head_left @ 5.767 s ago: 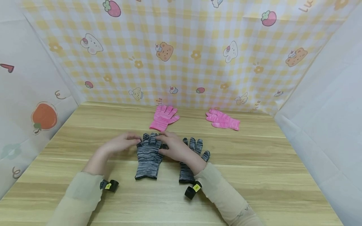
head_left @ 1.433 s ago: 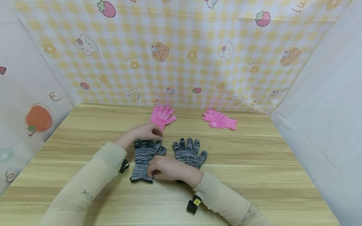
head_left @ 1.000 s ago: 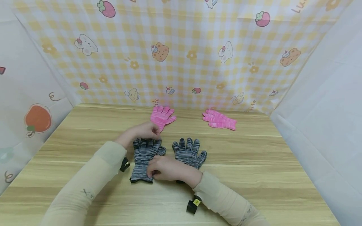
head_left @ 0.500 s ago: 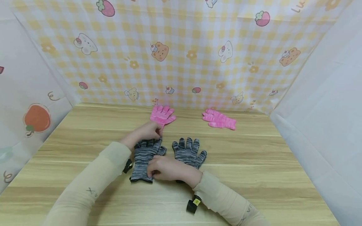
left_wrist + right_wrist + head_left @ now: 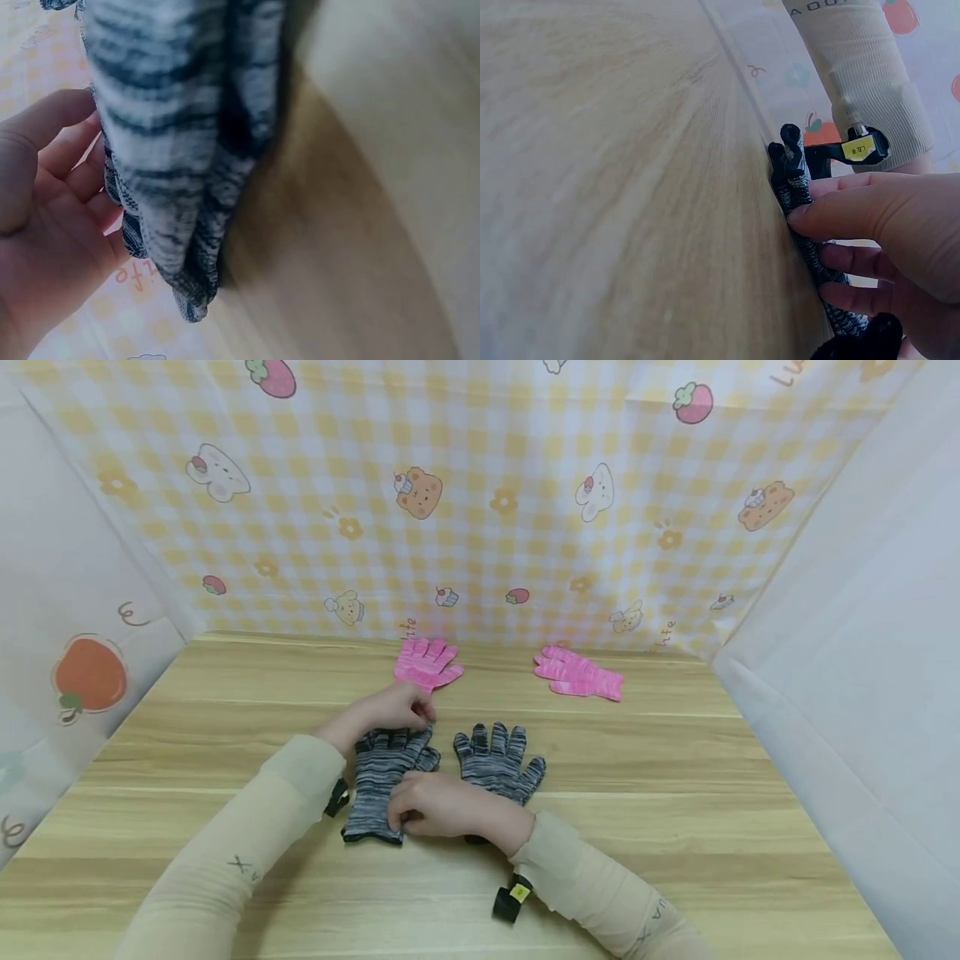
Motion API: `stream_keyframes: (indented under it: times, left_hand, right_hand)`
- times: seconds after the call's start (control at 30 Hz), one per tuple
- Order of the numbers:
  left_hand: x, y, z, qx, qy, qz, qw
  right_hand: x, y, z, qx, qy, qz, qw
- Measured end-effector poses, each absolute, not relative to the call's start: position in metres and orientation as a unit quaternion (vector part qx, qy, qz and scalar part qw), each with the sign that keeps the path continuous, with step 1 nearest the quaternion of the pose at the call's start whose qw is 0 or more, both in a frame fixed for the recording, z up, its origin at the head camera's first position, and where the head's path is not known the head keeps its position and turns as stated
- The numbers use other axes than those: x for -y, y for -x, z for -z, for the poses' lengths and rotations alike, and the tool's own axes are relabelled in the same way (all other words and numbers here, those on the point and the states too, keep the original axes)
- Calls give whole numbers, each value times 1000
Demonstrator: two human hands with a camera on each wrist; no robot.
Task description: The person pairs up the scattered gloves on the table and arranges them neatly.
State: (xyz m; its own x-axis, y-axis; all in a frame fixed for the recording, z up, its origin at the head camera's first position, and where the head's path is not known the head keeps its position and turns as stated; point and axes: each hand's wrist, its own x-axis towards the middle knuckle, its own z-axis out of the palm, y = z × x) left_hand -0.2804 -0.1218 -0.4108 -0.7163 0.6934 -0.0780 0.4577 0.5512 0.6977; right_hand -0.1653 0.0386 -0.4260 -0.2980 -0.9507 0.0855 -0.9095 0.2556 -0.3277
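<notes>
While two hands point(image 5: 397, 704) point(image 5: 435, 804) pinch one gray glove point(image 5: 377, 781), three others point(image 5: 497, 770) point(image 5: 424, 662) point(image 5: 579, 674) lie near.

Grey-striped gloves point(image 5: 377, 785) — pink gloves point(image 5: 587, 677) (white-flecked).

The wood-grain table point(image 5: 720, 810) carries 2 pink gloves point(image 5: 579, 674) and 2 partly hidden grey-black gloves point(image 5: 373, 789), seemingly knitted.

A work spot screened off by cloth, its room hidden: pale wood-grain table point(image 5: 637, 877), yellow-and-white checked cartoon-print cloth point(image 5: 480, 539) far, white printed cloth point(image 5: 67, 560) left, plain white cloth point(image 5: 870, 602) right.
</notes>
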Motion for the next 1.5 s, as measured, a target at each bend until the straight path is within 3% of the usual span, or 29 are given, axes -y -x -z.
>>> stream_keyframes:
  times: [0.63,1.03,1.23,1.5]
  left_hand:
    - [141,269,417,-871,-327,-347,118]
    - [172,259,403,-902,-260,-341,61]
    - [185,255,399,-914,-217,-337,61]
    - [198,253,404,-907,-228,-340,96]
  right_hand:
    - [-41,168,420,-796,572,179,78]
    - [-50,171,411,-905,357,233,9]
    - [-48,169,414,-916,333,225,-2]
    - [-47,167,415,-923,318,218,5]
